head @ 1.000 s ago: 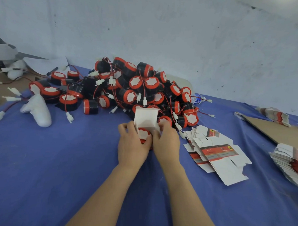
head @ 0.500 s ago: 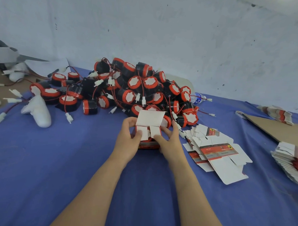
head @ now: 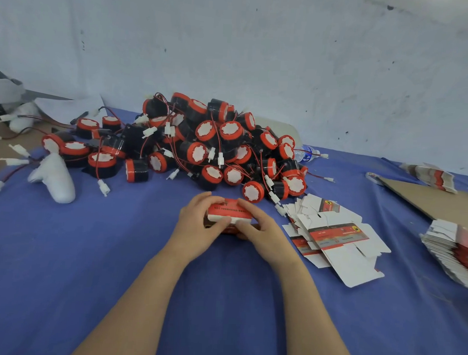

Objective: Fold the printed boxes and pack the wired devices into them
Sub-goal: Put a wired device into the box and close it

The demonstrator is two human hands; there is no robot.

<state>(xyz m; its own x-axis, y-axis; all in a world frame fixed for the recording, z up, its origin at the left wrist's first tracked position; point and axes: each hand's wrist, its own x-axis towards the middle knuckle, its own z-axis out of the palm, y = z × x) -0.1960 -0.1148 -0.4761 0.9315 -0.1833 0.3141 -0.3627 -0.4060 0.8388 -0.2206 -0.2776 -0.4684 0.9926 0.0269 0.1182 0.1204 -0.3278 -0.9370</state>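
The left hand [head: 196, 224] curls round one end of the red printed box [head: 230, 211] and the right hand [head: 264, 229] round the other, thumbs pressing its near flap; the heap of wired devices [head: 215, 144] lies just beyond the grip; flat box blanks [head: 335, 235] lie to its right.

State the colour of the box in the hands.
The box is red with dark print and a white flap edge; head view.

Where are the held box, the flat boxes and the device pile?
held box [head: 230, 210]: head view, red top.
flat boxes [head: 337, 233]: head view, red band.
device pile [head: 231, 130]: head view, a device's white face.
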